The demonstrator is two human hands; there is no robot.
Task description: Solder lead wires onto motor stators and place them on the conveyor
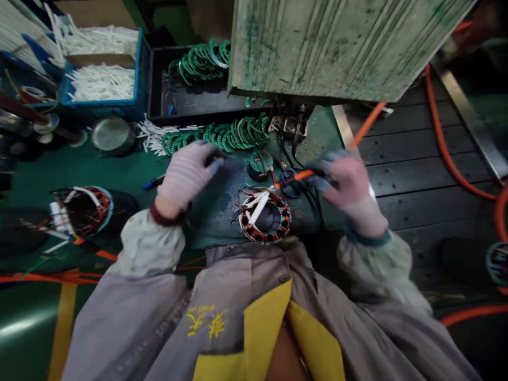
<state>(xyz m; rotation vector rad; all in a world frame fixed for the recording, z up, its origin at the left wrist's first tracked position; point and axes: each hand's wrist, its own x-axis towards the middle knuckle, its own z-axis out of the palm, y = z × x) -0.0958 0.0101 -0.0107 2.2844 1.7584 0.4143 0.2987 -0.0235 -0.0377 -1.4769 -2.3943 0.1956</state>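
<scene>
Stator [265, 218] with copper windings is lying at the middle of the frame, on the green table [59, 169] just in front of the person's grey jacket. Its ring is lying flat, so its axis is pointing up toward the camera, and the white sleeves [257, 203] on its leads are sticking out toward the upper left. I cannot tell a long axis for the ring itself; the sleeves are running from lower left to upper right.

Right hand [349, 188], gloved, is closing around an orange hose tool [301, 174] at the right of centre, and the tip of this tool is pointing left at the stator's upper edge. Left hand [189, 172], also gloved, is curling over a dark object at the upper left of the stator; what it is gripping I cannot tell.

In my judgement, the thin lead wires are the risk here: if the tool tip is pushing too hard, it could be bending or tearing them, or pulling a sleeve off. The stator is also sitting near the table edge, so a strong push toward the person could be sliding it off.
</scene>
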